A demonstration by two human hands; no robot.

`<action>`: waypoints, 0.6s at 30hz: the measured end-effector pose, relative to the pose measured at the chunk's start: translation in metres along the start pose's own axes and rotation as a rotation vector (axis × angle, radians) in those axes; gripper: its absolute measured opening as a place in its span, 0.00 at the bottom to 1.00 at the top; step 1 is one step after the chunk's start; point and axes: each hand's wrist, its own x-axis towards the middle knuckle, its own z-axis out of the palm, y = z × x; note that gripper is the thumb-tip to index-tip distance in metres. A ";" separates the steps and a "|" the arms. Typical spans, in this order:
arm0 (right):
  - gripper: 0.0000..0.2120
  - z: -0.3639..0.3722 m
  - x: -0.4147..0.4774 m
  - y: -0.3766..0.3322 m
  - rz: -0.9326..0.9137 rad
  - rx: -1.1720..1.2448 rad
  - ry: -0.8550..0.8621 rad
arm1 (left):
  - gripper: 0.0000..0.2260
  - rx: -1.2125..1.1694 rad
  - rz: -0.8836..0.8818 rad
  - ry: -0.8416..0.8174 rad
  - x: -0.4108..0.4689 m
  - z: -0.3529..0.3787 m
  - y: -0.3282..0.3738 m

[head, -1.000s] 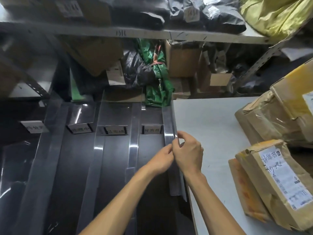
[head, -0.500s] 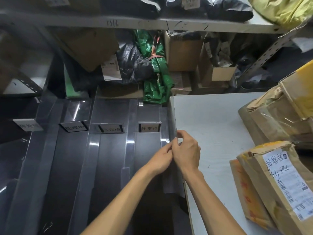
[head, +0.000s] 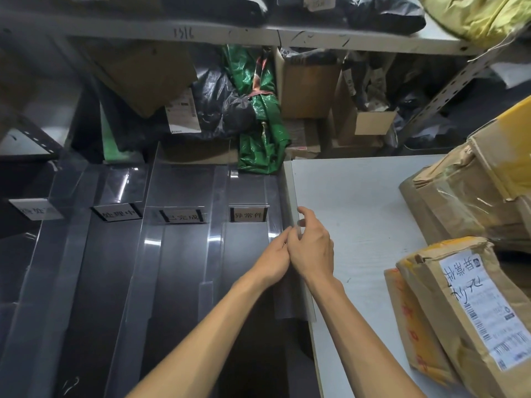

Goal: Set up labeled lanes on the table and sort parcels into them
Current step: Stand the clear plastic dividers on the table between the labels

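Clear plastic dividers split the dark table [head: 94, 282] into lanes, each with a small label stand; the nearest label [head: 248, 215] stands in the rightmost lane. My left hand [head: 274, 257] and my right hand [head: 311, 248] meet at the rightmost clear divider strip [head: 293, 193], which runs along the white table's [head: 359, 214] left edge. Both hands pinch the strip's upper edge. Brown taped parcels lie on the white table: one with a white shipping label [head: 471, 314] near me, a larger pile [head: 474, 191] behind it.
Three more lane labels [head: 182, 217] [head: 117, 215] [head: 36, 212] stand to the left. Metal shelving [head: 230, 33] behind the tables holds cardboard boxes, black bags and a green bag [head: 261, 110]. A yellow sack [head: 477, 15] lies on the top shelf.
The view has tilted slightly upward and my hands stay at the same spot on the divider strip. The strip sits closer against the white table's edge.
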 end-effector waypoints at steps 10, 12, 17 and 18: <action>0.26 -0.001 -0.006 0.004 0.038 0.011 -0.143 | 0.24 -0.002 -0.038 0.016 -0.008 0.002 -0.004; 0.27 -0.002 -0.010 0.002 0.044 0.001 -0.145 | 0.24 0.006 -0.047 0.016 -0.020 0.000 0.006; 0.29 -0.013 -0.024 -0.005 0.022 -0.056 -0.140 | 0.22 0.053 -0.044 0.047 -0.034 -0.003 0.011; 0.29 -0.015 -0.028 -0.006 0.022 -0.059 -0.143 | 0.22 0.058 -0.039 0.051 -0.037 -0.003 0.011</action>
